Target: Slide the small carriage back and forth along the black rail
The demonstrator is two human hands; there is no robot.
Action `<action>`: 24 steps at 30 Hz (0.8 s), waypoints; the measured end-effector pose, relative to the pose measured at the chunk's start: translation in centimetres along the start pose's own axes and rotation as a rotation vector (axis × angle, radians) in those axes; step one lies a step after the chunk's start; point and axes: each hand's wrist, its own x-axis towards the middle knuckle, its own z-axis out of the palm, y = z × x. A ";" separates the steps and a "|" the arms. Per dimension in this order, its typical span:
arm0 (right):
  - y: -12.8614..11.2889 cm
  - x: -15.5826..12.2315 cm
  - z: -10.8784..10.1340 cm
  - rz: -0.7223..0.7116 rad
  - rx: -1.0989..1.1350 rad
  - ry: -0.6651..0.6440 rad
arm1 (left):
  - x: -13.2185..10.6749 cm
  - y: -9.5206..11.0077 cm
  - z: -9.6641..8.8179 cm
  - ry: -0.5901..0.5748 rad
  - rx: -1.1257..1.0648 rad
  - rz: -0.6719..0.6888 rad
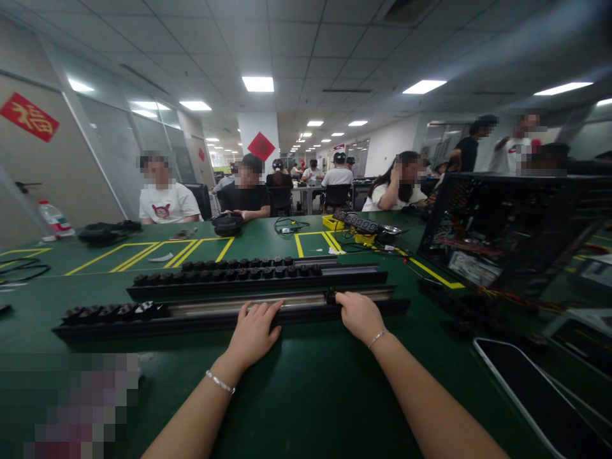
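Observation:
A long black rail (296, 313) with a shiny metal channel lies across the green table in front of me. My left hand (254, 333) rests on its near edge, fingers outstretched and slightly apart, holding nothing. Farther right, my right hand (359, 316) has its fingers closed at a small black part (331, 296) sitting in the channel. Its exact kind is too small to tell. At the rail's left end stands a row of several black knob-like parts (102, 312). Just behind, a second black rail (354, 278) carries more such parts along most of its length.
To the right stand an open black computer case (497, 236) and a phone (540, 389). Loose dark parts (478, 309) lie near the case. Yellow trays (333, 222), cables and a black pouch (227, 224) are farther back. People sit across the table.

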 end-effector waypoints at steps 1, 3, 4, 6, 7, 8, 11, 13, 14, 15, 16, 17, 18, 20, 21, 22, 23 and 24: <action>0.0 0.0 0.0 0.003 -0.007 -0.003 | 0.0 0.0 0.0 0.000 0.001 -0.001; 0.1 0.0 0.1 0.000 -0.015 0.000 | 0.0 0.0 0.0 -0.001 -0.002 -0.004; 0.2 0.0 0.2 -0.003 -0.016 0.007 | 0.0 0.0 0.0 -0.003 -0.005 -0.004; 0.3 0.0 0.3 -0.008 -0.012 0.026 | 0.0 0.0 0.0 -0.006 -0.011 -0.004; 0.4 0.0 0.3 -0.008 -0.010 0.033 | 0.0 0.0 0.0 -0.007 -0.012 -0.005; 0.5 0.0 0.4 -0.008 -0.009 0.036 | 0.0 0.1 -0.1 -0.009 -0.013 -0.006; 0.7 0.0 0.4 -0.006 -0.009 0.041 | 0.0 0.1 -0.2 -0.016 -0.016 -0.011; 0.8 0.0 0.4 -0.009 -0.011 0.050 | 0.0 0.1 -0.2 -0.017 -0.019 -0.010; 0.9 0.1 0.5 -0.008 -0.011 0.054 | 0.0 0.1 -0.2 -0.016 -0.020 -0.010; 1.0 0.1 0.5 -0.006 -0.011 0.055 | 0.0 0.1 -0.2 -0.014 -0.020 -0.010; 1.1 0.1 0.6 -0.002 -0.011 0.054 | 0.0 0.1 -0.1 -0.012 -0.020 -0.010; 1.2 0.1 0.6 0.002 -0.010 0.053 | 0.0 0.1 -0.1 -0.009 -0.020 -0.010; 1.4 0.1 0.6 0.006 -0.010 0.054 | 0.0 0.0 0.0 -0.007 -0.020 -0.007; 1.6 0.1 0.7 0.008 -0.009 0.057 | 0.0 0.0 0.1 -0.003 -0.020 -0.001; 1.8 0.1 0.7 0.009 -0.011 0.057 | 0.0 -0.1 0.1 0.001 -0.019 0.001; 1.9 0.1 0.7 0.013 -0.014 0.056 | 0.0 -0.1 0.2 0.004 -0.017 0.002; 2.1 0.1 0.7 0.020 -0.015 0.054 | 0.0 -0.1 0.2 0.007 -0.014 0.001; 2.2 0.1 0.6 0.029 -0.014 0.053 | 0.0 -0.1 0.2 0.008 -0.012 -0.001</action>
